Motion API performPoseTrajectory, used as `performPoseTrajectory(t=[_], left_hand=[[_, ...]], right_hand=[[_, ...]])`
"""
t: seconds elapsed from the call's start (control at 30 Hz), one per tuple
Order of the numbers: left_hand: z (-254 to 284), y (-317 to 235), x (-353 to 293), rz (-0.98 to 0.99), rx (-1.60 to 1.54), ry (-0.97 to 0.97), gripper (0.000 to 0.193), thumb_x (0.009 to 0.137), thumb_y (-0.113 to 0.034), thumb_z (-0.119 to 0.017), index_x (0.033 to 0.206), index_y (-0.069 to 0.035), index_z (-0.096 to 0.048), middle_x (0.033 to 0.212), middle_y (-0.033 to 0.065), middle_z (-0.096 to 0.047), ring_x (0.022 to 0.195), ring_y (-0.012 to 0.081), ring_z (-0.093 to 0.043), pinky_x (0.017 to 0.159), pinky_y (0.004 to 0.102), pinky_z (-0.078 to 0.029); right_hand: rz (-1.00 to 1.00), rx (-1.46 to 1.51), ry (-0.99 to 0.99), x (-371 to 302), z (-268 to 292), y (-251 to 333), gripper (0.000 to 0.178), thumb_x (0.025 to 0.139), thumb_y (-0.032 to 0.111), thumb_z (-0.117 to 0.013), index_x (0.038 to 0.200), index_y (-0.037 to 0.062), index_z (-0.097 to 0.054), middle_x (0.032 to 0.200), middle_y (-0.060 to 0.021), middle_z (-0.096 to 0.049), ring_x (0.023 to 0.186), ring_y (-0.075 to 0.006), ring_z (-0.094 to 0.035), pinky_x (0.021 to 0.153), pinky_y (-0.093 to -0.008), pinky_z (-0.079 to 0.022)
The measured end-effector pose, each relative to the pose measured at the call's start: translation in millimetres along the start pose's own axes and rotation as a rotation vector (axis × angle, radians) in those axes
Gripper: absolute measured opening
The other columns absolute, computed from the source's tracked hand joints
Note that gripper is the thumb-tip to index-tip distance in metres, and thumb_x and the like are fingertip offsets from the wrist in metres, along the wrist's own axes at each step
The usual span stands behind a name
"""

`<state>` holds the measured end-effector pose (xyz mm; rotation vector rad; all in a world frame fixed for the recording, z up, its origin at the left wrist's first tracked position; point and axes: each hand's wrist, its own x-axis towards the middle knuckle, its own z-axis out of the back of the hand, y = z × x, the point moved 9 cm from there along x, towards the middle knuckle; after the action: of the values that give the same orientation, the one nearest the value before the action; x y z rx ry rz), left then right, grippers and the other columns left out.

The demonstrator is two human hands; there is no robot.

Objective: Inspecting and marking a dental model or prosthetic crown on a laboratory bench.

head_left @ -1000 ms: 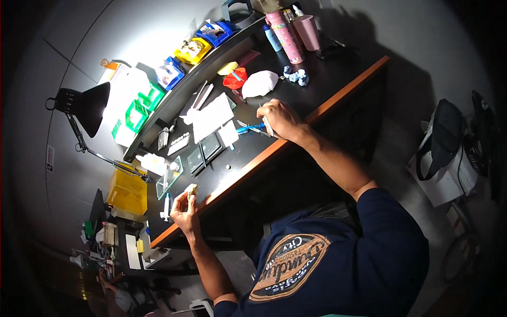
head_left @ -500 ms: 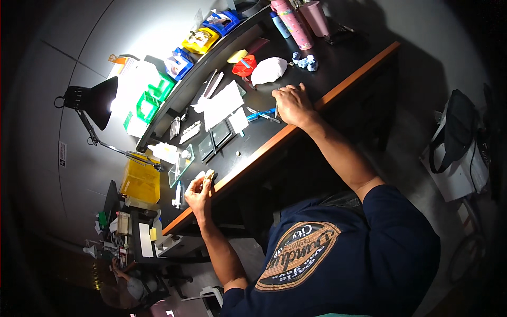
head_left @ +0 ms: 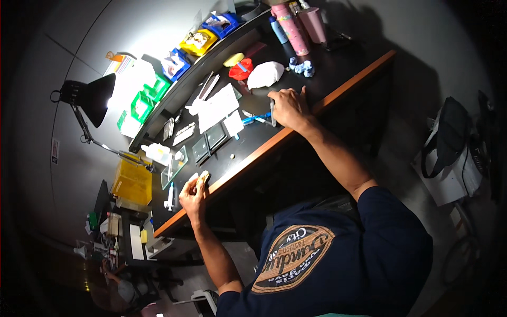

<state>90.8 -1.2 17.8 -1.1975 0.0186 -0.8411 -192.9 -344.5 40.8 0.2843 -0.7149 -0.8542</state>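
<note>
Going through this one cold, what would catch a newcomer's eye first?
Probably the black lamp at left, in front of the brightly lit wall. Next, the tall pink bottle near the top of the view, and the left hand, pinching a small yellowish piece near the desk's edge.

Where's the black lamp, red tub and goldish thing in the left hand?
Black lamp (head_left: 95,99): head view, on its shade.
Red tub (head_left: 239,75): head view, on its side.
Goldish thing (head_left: 205,176): head view, exposed part.
</note>
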Motion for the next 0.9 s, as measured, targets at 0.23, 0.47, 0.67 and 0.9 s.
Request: performPoseTrajectory(t=[0.23,0.47,0.67,0.9], left_hand=[[-1.3,-5.0,-0.8,-0.004,0.047,-0.005,0.025,0.097,-0.012,-0.076,0.113,0.007,-0.073,0.088,0.0025,-0.073,0.073,0.0050,-0.059,0.066,0.0210,-0.048],[-4.7,-18.6,-6.0,-0.056,0.039,-0.006,0.029,0.095,-0.014,-0.080,0.114,0.008,-0.073,0.081,-0.0010,-0.067,0.067,0.0026,-0.054,0.061,0.0191,-0.046],[14.9,-68.7,-17.7,-0.112,0.468,-0.187,0.041,0.083,-0.023,-0.089,0.119,-0.006,-0.076,0.094,0.0065,-0.069,0.079,0.0170,-0.061,0.070,0.0317,-0.050],[94.5,-270.5,-104.4,-0.954,0.050,-0.276,0.043,0.089,-0.018,-0.085,0.123,-0.001,-0.063,0.126,0.0169,-0.070,0.119,0.0245,-0.065,0.103,0.0379,-0.048]], right_hand=[[0.143,0.288,-0.975,29.1,124.1,-114.2,0.023,0.087,0.014,-0.072,0.108,0.0055,-0.071,0.105,-0.0163,-0.070,0.099,-0.0361,-0.067,0.092,-0.0466,-0.052],[-0.255,0.262,-0.929,99.9,168.7,-296.8,0.091,0.085,0.058,-0.079,0.148,0.0030,-0.044,0.150,-0.0345,-0.041,0.144,-0.0501,-0.037,0.117,-0.0565,-0.034],[-0.405,0.341,-0.738,122.6,155.7,-344.8,0.119,0.079,0.084,-0.067,0.153,-0.0052,-0.039,0.153,-0.0367,-0.043,0.146,-0.0477,-0.040,0.122,-0.0532,-0.030],[-0.496,0.220,-0.617,127.7,157.1,-354.1,0.114,0.079,0.074,-0.074,0.149,-0.0078,-0.038,0.147,-0.0344,-0.051,0.139,-0.0463,-0.049,0.118,-0.0518,-0.036]])
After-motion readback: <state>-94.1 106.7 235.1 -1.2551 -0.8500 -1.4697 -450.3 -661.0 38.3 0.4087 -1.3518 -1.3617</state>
